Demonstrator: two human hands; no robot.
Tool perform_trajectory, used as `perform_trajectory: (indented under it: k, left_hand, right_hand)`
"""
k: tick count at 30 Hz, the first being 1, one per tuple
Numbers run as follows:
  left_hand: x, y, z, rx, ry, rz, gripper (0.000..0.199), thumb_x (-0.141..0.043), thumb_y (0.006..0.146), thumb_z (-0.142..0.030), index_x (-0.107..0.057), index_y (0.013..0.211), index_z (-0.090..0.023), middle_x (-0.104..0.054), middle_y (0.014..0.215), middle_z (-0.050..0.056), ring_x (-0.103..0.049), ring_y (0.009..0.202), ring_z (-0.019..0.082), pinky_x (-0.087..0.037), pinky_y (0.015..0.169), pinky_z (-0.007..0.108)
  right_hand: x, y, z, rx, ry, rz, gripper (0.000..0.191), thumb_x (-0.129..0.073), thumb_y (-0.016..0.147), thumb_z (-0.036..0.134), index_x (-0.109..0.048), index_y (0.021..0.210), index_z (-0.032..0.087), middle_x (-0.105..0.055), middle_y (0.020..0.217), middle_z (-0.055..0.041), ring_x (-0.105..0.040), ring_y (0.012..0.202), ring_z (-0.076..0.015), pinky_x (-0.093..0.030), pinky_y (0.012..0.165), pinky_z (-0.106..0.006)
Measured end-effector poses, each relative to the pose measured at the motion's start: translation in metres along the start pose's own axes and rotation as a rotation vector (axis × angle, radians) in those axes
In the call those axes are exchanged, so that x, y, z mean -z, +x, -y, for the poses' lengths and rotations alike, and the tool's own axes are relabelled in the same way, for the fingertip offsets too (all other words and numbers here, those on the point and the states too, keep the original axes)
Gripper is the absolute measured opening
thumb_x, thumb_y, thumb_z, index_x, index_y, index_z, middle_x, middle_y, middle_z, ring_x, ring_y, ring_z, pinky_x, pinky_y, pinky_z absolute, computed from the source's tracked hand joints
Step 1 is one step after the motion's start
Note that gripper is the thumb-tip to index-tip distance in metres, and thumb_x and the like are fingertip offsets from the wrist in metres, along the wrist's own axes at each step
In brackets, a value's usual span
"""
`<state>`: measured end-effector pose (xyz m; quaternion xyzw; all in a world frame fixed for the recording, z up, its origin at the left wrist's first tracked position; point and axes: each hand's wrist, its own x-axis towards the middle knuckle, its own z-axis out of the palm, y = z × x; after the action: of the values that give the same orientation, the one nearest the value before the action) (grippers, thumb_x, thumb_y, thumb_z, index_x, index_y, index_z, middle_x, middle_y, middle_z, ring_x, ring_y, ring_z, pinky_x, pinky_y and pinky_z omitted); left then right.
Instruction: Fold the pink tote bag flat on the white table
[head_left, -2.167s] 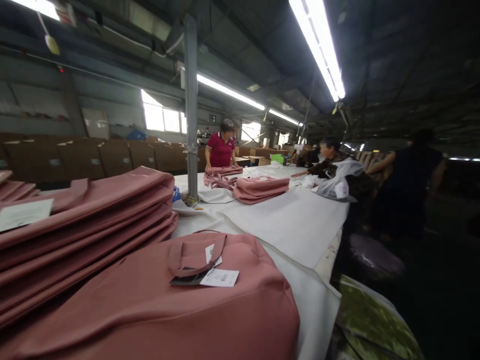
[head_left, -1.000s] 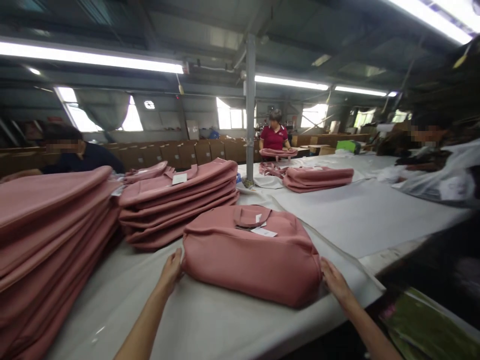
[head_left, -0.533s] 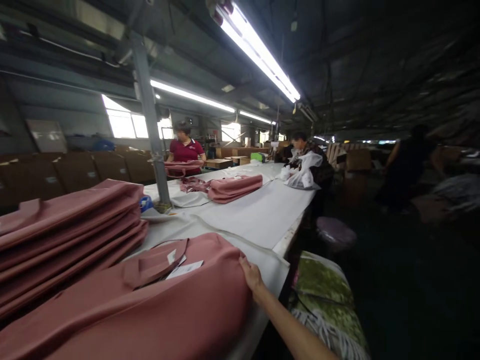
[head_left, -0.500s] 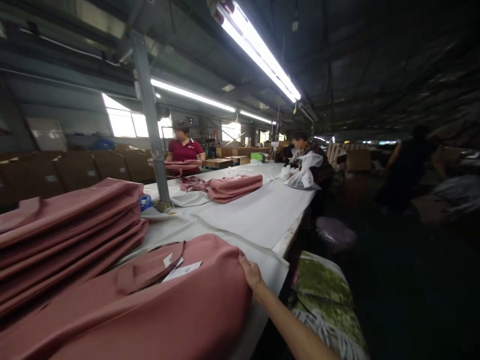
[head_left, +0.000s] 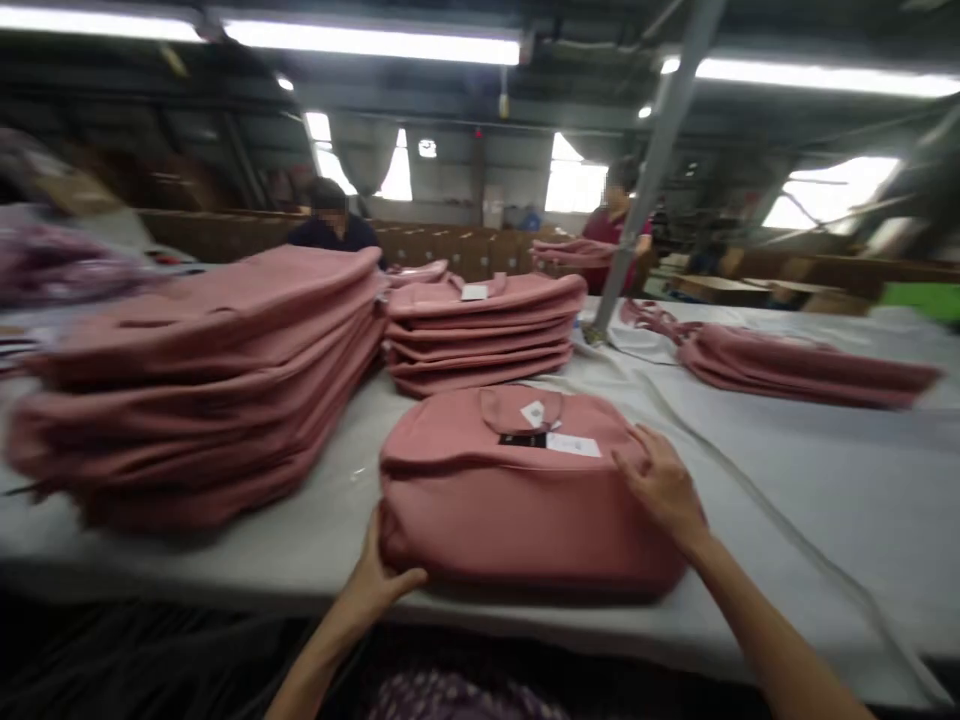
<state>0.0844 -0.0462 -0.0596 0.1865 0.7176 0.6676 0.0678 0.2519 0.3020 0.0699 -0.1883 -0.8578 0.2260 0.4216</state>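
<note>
A pink bag (head_left: pixel 525 520) lies flat on the white-covered table in front of me, with a strap handle, a white tag (head_left: pixel 574 445) and a dark label on its upper side. My left hand (head_left: pixel 379 575) grips its lower left corner, thumb in front and the other fingers mostly hidden at the side. At the upper right corner, my right hand (head_left: pixel 664 485) has its fingers and thumb bent onto the fabric. Just behind the bag is a stack of similar pink bags (head_left: pixel 480 335). A taller stack of pink bags (head_left: pixel 217 370) rises to the left.
A grey post (head_left: pixel 652 150) stands at the table beyond the bag. More folded pink bags (head_left: pixel 795 365) lie on the right of the white table cover (head_left: pixel 840 480). Across the table are a person in a dark top (head_left: pixel 334 230) and a person in a red top (head_left: pixel 619 225).
My view has swung left to face the table squarely. My left hand has come into view at the bag's left corner. The right hand still touches the bag's right end.
</note>
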Motion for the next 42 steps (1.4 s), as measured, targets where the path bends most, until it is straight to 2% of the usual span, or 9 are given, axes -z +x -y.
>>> perform_trajectory:
  k: [6, 13, 17, 22, 28, 34, 36, 39, 42]
  left_hand:
    - [0.018, -0.014, -0.014, -0.106, 0.075, 0.051, 0.126, -0.082, 0.053, -0.017, -0.002, 0.150, -0.021, -0.019, 0.154, 0.012, -0.018, 0.141, 0.025, -0.016, 0.118, 0.039]
    - [0.015, -0.011, -0.006, -0.016, 0.073, -0.019, 0.115, -0.076, 0.051, -0.015, -0.016, 0.149, -0.024, -0.047, 0.139, 0.006, -0.048, 0.123, 0.029, -0.046, 0.096, 0.033]
    - [0.011, -0.009, 0.007, 0.105, 0.072, -0.084, 0.094, -0.069, 0.058, -0.019, -0.032, 0.145, -0.021, -0.061, 0.124, 0.005, -0.056, 0.112, 0.027, -0.048, 0.088, 0.029]
    - [0.007, 0.000, -0.002, 0.141, -0.101, -0.150, 0.062, -0.064, 0.059, -0.026, -0.060, 0.121, -0.015, -0.069, 0.104, 0.002, -0.061, 0.099, 0.027, -0.051, 0.078, 0.026]
    - [0.007, 0.001, -0.009, 0.150, -0.272, -0.083, 0.048, -0.070, 0.062, -0.029, -0.063, 0.107, -0.013, -0.068, 0.091, 0.002, -0.061, 0.087, 0.024, -0.050, 0.074, 0.025]
    - [0.014, 0.003, -0.009, 0.120, -0.161, -0.030, 0.119, -0.081, 0.053, -0.022, -0.007, 0.147, -0.025, -0.041, 0.139, 0.012, -0.050, 0.119, 0.027, -0.044, 0.098, 0.036]
    - [0.008, 0.008, -0.017, 0.113, 0.020, -0.130, 0.124, -0.085, 0.045, -0.022, -0.013, 0.147, -0.027, -0.040, 0.140, 0.011, -0.044, 0.124, 0.029, -0.041, 0.101, 0.037]
    - [-0.008, 0.022, -0.022, 0.206, 0.134, -0.265, 0.068, -0.080, 0.060, -0.034, -0.049, 0.119, -0.022, -0.062, 0.106, 0.004, -0.059, 0.099, 0.025, -0.048, 0.082, 0.032]
    - [-0.017, 0.038, -0.015, 0.215, 0.115, -0.247, 0.030, -0.072, 0.069, -0.033, -0.054, 0.090, -0.022, -0.064, 0.078, -0.003, -0.060, 0.076, 0.019, -0.043, 0.064, 0.025]
  right_hand:
    - [-0.088, 0.011, 0.135, 0.604, -0.027, 0.619, 0.065, -0.062, 0.084, 0.049, -0.045, 0.136, 0.015, -0.049, 0.136, -0.0146, -0.044, 0.125, -0.0272, -0.037, 0.105, -0.040]
    - [-0.181, 0.020, 0.194, 0.618, -0.196, 0.856, 0.051, -0.076, 0.066, 0.057, -0.064, 0.095, 0.018, -0.065, 0.083, -0.0057, -0.059, 0.070, -0.0211, -0.038, 0.059, -0.027]
    - [-0.182, 0.020, 0.192, 0.643, -0.221, 0.771, 0.022, -0.066, 0.082, 0.041, -0.063, 0.084, 0.019, -0.064, 0.078, -0.0027, -0.057, 0.069, -0.0164, -0.031, 0.058, -0.026]
    - [-0.153, 0.037, 0.198, 0.717, -0.287, 0.577, 0.021, -0.054, 0.092, 0.031, -0.060, 0.077, 0.018, -0.062, 0.080, -0.0044, -0.054, 0.074, -0.0166, -0.031, 0.065, -0.028]
    - [-0.144, 0.041, 0.190, 0.948, -0.303, 0.346, 0.022, -0.047, 0.094, 0.020, -0.059, 0.077, 0.018, -0.057, 0.071, -0.0034, -0.048, 0.067, -0.0169, -0.027, 0.062, -0.031]
    - [-0.172, 0.038, 0.178, 0.863, -0.329, 0.408, 0.024, -0.049, 0.096, 0.029, -0.059, 0.077, 0.018, -0.057, 0.073, -0.0031, -0.048, 0.067, -0.0166, -0.027, 0.061, -0.030]
    - [-0.171, 0.036, 0.180, 0.873, -0.327, 0.392, 0.022, -0.051, 0.095, 0.027, -0.059, 0.076, 0.018, -0.056, 0.072, -0.0028, -0.047, 0.066, -0.0168, -0.027, 0.061, -0.030]
    - [-0.164, 0.030, 0.182, 0.928, -0.308, 0.374, 0.012, -0.054, 0.089, 0.016, -0.060, 0.079, 0.017, -0.055, 0.072, -0.0028, -0.047, 0.068, -0.0180, -0.028, 0.061, -0.030]
    - [-0.161, 0.023, 0.180, 1.014, -0.293, 0.385, 0.011, -0.054, 0.085, 0.010, -0.060, 0.079, 0.016, -0.054, 0.071, -0.0028, -0.046, 0.067, -0.0185, -0.028, 0.060, -0.031]
